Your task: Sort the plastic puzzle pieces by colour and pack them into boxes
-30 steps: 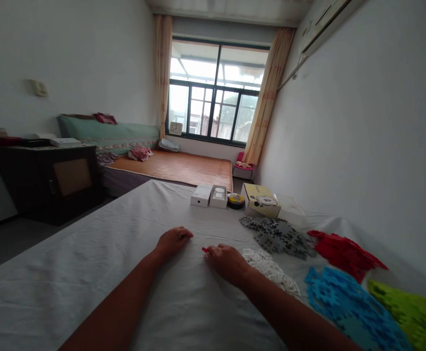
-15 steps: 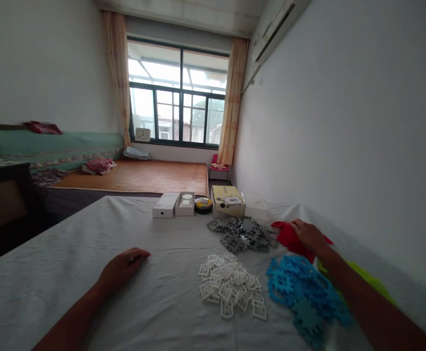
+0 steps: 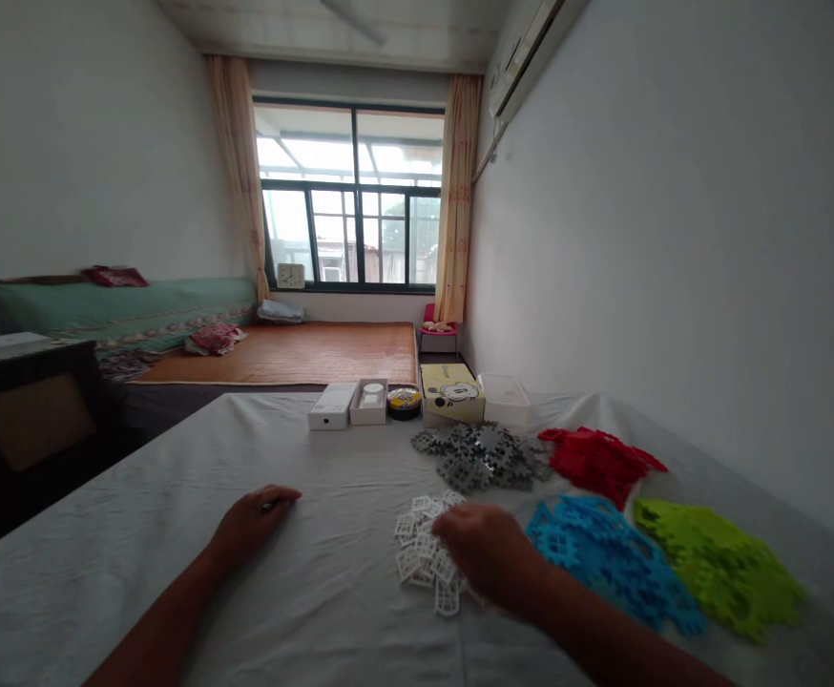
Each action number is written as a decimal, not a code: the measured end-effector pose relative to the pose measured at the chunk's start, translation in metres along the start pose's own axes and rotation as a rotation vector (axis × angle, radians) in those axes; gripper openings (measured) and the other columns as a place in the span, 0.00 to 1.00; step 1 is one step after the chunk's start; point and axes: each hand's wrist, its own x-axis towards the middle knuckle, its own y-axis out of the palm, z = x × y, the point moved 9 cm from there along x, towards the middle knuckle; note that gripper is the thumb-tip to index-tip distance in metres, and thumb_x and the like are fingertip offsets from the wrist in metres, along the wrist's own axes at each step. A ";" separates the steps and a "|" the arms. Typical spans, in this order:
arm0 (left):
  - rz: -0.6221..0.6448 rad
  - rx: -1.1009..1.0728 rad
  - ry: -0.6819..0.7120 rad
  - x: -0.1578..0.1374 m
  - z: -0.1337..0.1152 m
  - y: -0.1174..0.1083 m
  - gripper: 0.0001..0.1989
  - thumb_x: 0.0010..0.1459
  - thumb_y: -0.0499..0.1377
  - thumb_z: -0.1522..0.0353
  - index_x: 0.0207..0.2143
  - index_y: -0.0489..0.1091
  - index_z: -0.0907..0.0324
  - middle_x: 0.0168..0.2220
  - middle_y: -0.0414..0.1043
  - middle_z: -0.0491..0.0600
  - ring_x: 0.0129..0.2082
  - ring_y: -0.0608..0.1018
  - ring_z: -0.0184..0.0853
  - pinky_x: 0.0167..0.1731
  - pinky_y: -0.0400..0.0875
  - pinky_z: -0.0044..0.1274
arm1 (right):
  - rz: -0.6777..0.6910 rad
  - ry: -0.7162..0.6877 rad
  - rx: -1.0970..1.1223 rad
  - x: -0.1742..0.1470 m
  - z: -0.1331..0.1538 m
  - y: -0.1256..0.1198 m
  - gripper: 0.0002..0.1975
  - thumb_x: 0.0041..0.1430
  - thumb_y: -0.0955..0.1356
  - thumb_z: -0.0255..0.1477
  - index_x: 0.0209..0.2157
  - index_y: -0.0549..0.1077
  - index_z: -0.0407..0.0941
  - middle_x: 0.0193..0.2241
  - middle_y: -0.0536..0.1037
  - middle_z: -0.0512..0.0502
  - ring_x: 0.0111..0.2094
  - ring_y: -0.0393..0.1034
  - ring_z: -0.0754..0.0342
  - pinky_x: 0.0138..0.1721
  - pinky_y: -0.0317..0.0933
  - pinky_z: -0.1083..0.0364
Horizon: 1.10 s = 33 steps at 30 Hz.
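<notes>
My right hand (image 3: 489, 553) is over a pile of white window-shaped plastic pieces (image 3: 421, 549), with its fingers curled and their tips at the pile. The hand hides the pile's right side, and I cannot make out what is between the fingers. My left hand (image 3: 256, 520) rests on the pale cloth to the left of the white pieces. Its fingers are curled together, and whatever they may hold is hidden. Beyond my right hand lie grey toothed plastic pieces (image 3: 489, 456). Blue toothed pieces (image 3: 603, 544) lie to its right, partly behind my forearm.
Red pieces (image 3: 603, 458) and lime-green pieces (image 3: 724, 563) lie in heaps near the wall. A white box (image 3: 332, 407), an open small box (image 3: 368, 405), a round tin (image 3: 404, 403), a yellow box (image 3: 452, 393) and a clear container (image 3: 503, 396) line the far table edge.
My right hand has left the red pieces and come left and nearer, over the white pieces. My left hand keeps its place on the cloth. The view has tilted up slightly.
</notes>
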 end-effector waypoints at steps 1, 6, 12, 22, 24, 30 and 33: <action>-0.006 0.005 0.001 -0.001 -0.001 -0.001 0.19 0.53 0.53 0.54 0.37 0.77 0.53 0.41 0.79 0.46 0.43 0.78 0.41 0.46 0.70 0.26 | 0.020 -0.155 -0.008 -0.003 0.043 0.019 0.05 0.54 0.65 0.27 0.29 0.73 0.48 0.28 0.79 0.50 0.29 0.72 0.55 0.29 0.60 0.58; -0.027 0.014 -0.002 -0.006 -0.010 -0.006 0.19 0.53 0.53 0.56 0.37 0.77 0.54 0.41 0.79 0.47 0.42 0.78 0.40 0.46 0.70 0.27 | -0.103 -0.526 -0.044 -0.026 0.137 0.069 0.10 0.53 0.68 0.41 0.26 0.69 0.50 0.27 0.79 0.60 0.25 0.68 0.56 0.20 0.55 0.58; -0.031 0.002 -0.034 -0.007 -0.013 -0.007 0.21 0.51 0.53 0.53 0.37 0.77 0.54 0.40 0.79 0.47 0.43 0.78 0.41 0.46 0.70 0.27 | -0.156 -0.532 0.089 -0.034 0.120 0.065 0.03 0.56 0.68 0.32 0.32 0.69 0.49 0.33 0.79 0.58 0.31 0.66 0.57 0.30 0.58 0.58; -0.028 0.133 -0.018 0.002 -0.001 0.000 0.18 0.52 0.53 0.54 0.36 0.77 0.51 0.42 0.78 0.44 0.42 0.78 0.39 0.43 0.71 0.23 | -0.030 -0.557 0.169 -0.033 0.110 0.075 0.08 0.54 0.69 0.36 0.37 0.72 0.53 0.39 0.78 0.63 0.36 0.67 0.57 0.33 0.60 0.56; 0.005 0.151 0.000 0.007 -0.003 0.002 0.17 0.52 0.52 0.55 0.35 0.77 0.50 0.41 0.78 0.43 0.41 0.78 0.39 0.42 0.71 0.23 | -0.034 -0.562 0.171 -0.032 0.110 0.077 0.07 0.54 0.70 0.37 0.36 0.72 0.53 0.38 0.79 0.63 0.35 0.67 0.58 0.31 0.59 0.56; -0.001 0.239 0.038 0.037 -0.018 -0.011 0.16 0.53 0.51 0.62 0.36 0.77 0.54 0.40 0.78 0.47 0.41 0.78 0.38 0.44 0.70 0.24 | -0.163 -0.584 0.242 -0.029 0.112 0.101 0.09 0.52 0.71 0.39 0.30 0.71 0.51 0.31 0.80 0.61 0.29 0.68 0.57 0.26 0.56 0.58; -0.089 0.277 -0.008 0.066 -0.014 -0.019 0.17 0.54 0.51 0.64 0.41 0.75 0.56 0.45 0.75 0.50 0.47 0.75 0.38 0.50 0.66 0.26 | -0.271 -0.582 0.239 -0.031 0.109 0.102 0.10 0.53 0.70 0.39 0.26 0.70 0.49 0.24 0.78 0.58 0.24 0.66 0.57 0.21 0.54 0.58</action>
